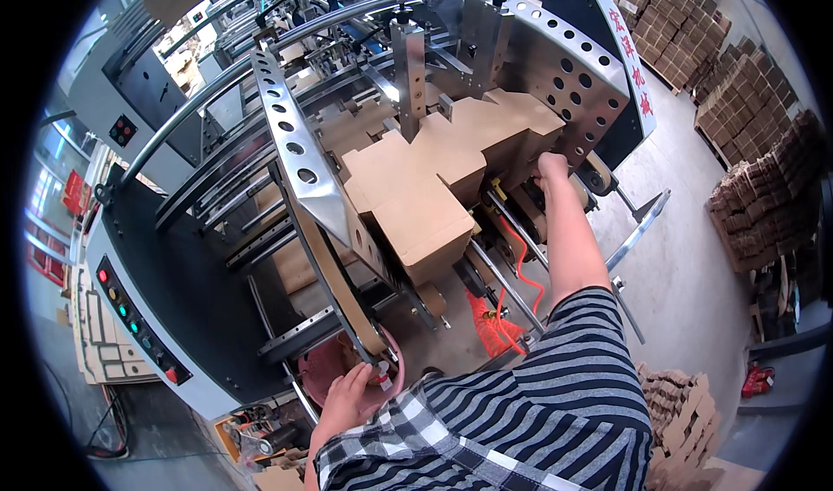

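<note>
A stack of brown cardboard blanks (416, 174) with notched edges sits in the feed bay of a machine, between two perforated metal side plates. Reaching forward, my right hand (553, 168) is at the stack's near right corner, beside the right side plate (599, 83). Its fingers are curled; whatever they may grip is hidden. Low on the left, my left hand (345, 396) lies with fingers stretched out, by the lower end of a brown conveyor belt (343, 287). A pink bucket (395, 387) stands beneath that hand, with something brown inside.
A control panel with lit buttons (130, 322) is on the machine's left housing. Metal rods (508, 283) and a coiled orange air hose (490, 326) run below the stack. Bundled cardboard piles (751, 101) line the right; more cardboard (685, 422) lies at the lower right.
</note>
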A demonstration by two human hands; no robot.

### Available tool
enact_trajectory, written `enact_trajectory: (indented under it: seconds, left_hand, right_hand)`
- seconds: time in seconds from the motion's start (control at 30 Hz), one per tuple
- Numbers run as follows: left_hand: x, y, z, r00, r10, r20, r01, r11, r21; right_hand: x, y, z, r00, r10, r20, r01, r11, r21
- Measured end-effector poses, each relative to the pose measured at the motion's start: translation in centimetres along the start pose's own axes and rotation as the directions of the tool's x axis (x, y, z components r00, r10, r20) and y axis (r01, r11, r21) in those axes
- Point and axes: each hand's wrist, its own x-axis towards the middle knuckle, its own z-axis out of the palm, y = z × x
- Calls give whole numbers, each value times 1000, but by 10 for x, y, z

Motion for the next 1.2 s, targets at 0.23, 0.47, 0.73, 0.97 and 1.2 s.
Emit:
enact_trajectory:
  seconds: [0.23,0.47,0.73,0.97,1.2]
  left_hand:
    - [3,-5,0,1000,6,10,-6,1000,-22]
    - [8,-7,-4,999,41,22,-40,999,-29]
    - [19,-3,-9,996,73,44,-74,997,13]
    - [12,-15,5,998,43,35,-43,999,7]
    - [15,-13,4,996,71,53,-71,997,6]
  right_hand:
    - [35,-7,23,999,2,54,8,982,-187]
    - [19,-15,18,972,58,230,-14,982,-190]
    - [6,-7,-9,964,-171,206,265,720,-642]
    - [-62,-17,-6,890,-450,74,356,582,-732]
    - [-65,-18,-5,865,-496,77,376,540,-753]
